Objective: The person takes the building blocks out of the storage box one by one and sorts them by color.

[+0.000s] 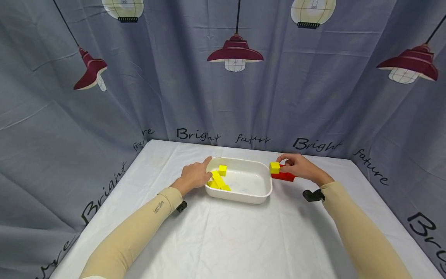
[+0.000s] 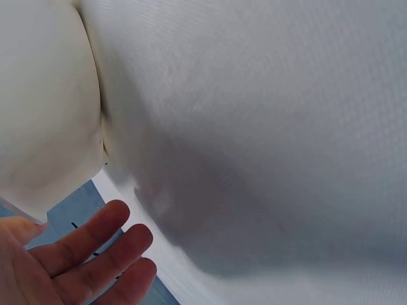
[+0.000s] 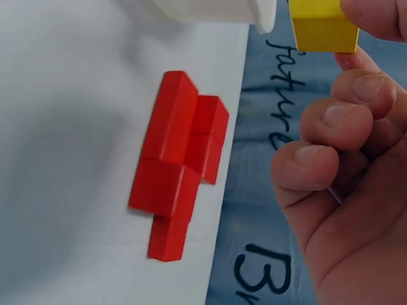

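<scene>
My right hand pinches a yellow cube between thumb and fingers, just beyond the right end of a white tub. In the right wrist view, that cube is up at the top, with the other fingers curled below it. My left hand holds the tub's left rim, its thumb over the edge. From the left wrist, the remaining fingers extend loosely beside the tub wall. Inside the tub, several yellow blocks lie at the left, with a yellow cube behind them.
Red blocks lie grouped on the white tablecloth, under and beside my right hand. A grey-blue curtain with printed lamps and lettering hangs behind the table. Dark wrist mounts sit below both wrists.
</scene>
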{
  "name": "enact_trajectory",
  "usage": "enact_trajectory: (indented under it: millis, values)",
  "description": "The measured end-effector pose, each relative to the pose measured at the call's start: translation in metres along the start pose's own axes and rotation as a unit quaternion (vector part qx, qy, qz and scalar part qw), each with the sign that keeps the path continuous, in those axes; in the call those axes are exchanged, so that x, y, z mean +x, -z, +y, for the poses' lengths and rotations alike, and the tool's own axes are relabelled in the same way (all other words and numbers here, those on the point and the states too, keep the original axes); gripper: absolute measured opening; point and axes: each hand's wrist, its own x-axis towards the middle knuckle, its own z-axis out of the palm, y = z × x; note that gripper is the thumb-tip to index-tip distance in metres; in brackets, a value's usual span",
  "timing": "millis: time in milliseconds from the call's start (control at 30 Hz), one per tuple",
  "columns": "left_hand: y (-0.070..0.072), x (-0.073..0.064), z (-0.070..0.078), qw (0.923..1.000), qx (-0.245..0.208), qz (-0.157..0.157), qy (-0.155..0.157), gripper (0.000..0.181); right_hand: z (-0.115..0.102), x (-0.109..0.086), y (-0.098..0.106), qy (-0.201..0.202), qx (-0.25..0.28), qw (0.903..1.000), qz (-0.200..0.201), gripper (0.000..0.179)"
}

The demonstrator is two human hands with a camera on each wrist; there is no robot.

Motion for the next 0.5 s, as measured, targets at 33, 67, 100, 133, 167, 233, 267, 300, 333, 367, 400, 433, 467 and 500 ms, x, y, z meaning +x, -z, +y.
enact_trajectory:
  millis: [33,67,100,133,167,233,267,300,333,367,400,433,467,500]
  values:
    - [0.0,0.0,0.0,1.0,0.001,-0.001,0.001,0.069,0.002,-0.001,0.0,-0.002,0.002,1.0,0.002,0.036]
    - [0.0,0.0,0.0,1.0,0.004,0.0,0.001,0.069,0.004,-0.003,0.0,-0.006,0.005,1.0,0.005,0.037]
    - [0.001,0.0,0.0,1.0,0.006,0.001,0.001,0.069,0.006,-0.004,0.0,-0.009,0.007,0.9999,0.008,0.037]
    - [0.001,0.0,0.0,1.0,0.008,0.001,0.0,0.069,0.008,-0.006,-0.001,-0.013,0.01,0.9998,0.01,0.038]
    - [0.0,0.0,0.0,1.0,0.009,0.001,0.0,0.069,0.01,-0.007,-0.001,-0.015,0.01,0.9998,0.011,0.039]
    - [0.0,0.0,0.001,0.9999,0.014,0.002,-0.001,0.07,0.015,-0.01,-0.002,-0.023,0.013,0.9995,0.016,0.04]
    - [-0.001,0.0,0.001,0.9999,0.017,0.003,-0.001,0.07,0.017,-0.011,-0.002,-0.029,0.016,0.9993,0.018,0.04]
    - [-0.001,0.0,0.001,0.9998,0.019,0.006,-0.002,0.07,0.02,-0.012,-0.003,-0.032,0.02,0.9991,0.019,0.04]
    - [-0.001,0.0,0.001,0.9997,0.022,0.009,-0.003,0.071,0.023,-0.012,-0.003,-0.036,0.023,0.9989,0.019,0.041]
    - [-0.002,0.0,0.001,0.9996,0.024,0.012,-0.005,0.071,0.026,-0.013,-0.003,-0.039,0.024,0.9987,0.02,0.042]
    - [-0.002,0.0,0.001,0.9994,0.028,0.017,-0.009,0.071,0.029,-0.013,-0.004,-0.044,0.027,0.9984,0.021,0.042]
    - [-0.002,0.001,0.001,0.9992,0.03,0.021,-0.013,0.071,0.031,-0.013,-0.005,-0.048,0.031,0.9981,0.023,0.042]
    - [-0.002,0.001,0.001,0.999,0.033,0.024,-0.018,0.07,0.033,-0.013,-0.006,-0.049,0.034,0.998,0.023,0.043]
    - [-0.002,0.001,0.001,0.9988,0.034,0.027,-0.024,0.07,0.035,-0.013,-0.007,-0.049,0.037,0.9979,0.022,0.043]
